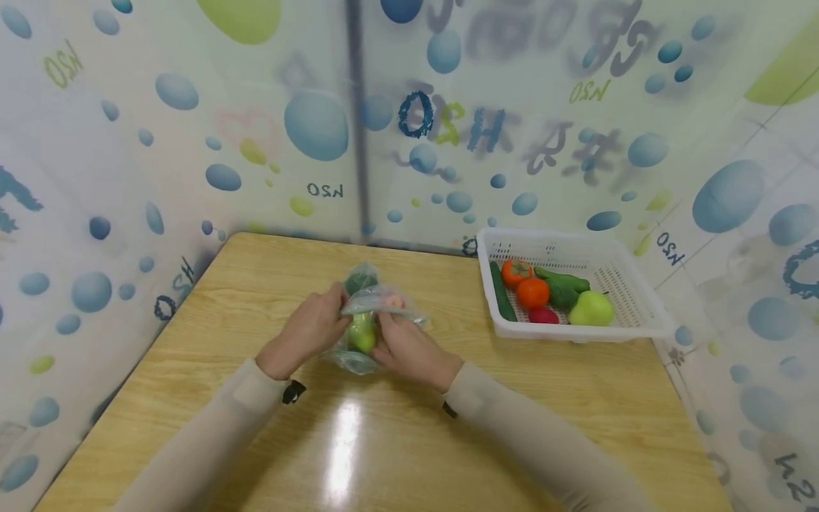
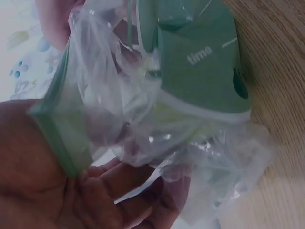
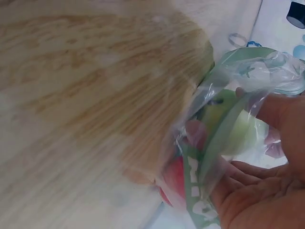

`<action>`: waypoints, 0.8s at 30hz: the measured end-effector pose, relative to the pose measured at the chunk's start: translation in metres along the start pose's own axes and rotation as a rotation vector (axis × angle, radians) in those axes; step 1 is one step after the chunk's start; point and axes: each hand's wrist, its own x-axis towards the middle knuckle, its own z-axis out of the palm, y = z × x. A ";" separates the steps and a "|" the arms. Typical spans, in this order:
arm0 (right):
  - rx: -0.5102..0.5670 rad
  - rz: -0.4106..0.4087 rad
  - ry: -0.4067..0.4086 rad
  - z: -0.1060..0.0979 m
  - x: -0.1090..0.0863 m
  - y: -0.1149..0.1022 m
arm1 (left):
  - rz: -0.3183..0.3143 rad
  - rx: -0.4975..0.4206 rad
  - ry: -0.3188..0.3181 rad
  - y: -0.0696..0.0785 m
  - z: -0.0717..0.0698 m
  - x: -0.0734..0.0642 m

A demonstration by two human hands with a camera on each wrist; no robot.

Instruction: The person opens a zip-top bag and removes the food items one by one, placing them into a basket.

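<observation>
A clear plastic bag (image 1: 355, 361) with green printed areas is between my hands above the table. A light green pear (image 1: 362, 333) shows at it; in the right wrist view the pear (image 3: 238, 129) is seen partly through the film. My left hand (image 1: 310, 328) pinches the bag's edge; the left wrist view shows its fingers curled at the bag (image 2: 109, 95). My right hand (image 1: 412, 350) grips the bag's other side, thumb and fingers around its mouth beside the pear. Something red (image 3: 174, 176) shows through the film, its kind unclear.
At the table's (image 1: 512, 427) back right stands a white perforated basket (image 1: 633, 284). Inside lie a tomato (image 1: 533, 292), another orange-red one, a green pear (image 1: 591, 308), a dark red item (image 1: 543, 315) and long green vegetables (image 1: 502, 291). A patterned wall (image 1: 409, 185) rises behind.
</observation>
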 end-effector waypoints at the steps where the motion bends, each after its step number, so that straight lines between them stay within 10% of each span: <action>1: 0.000 0.022 -0.017 -0.003 0.000 -0.004 | 0.000 0.000 -0.015 0.000 0.000 0.000; 24: 0.053 0.101 -0.010 0.001 0.002 -0.008 | -0.001 -0.013 -0.103 0.007 0.002 -0.001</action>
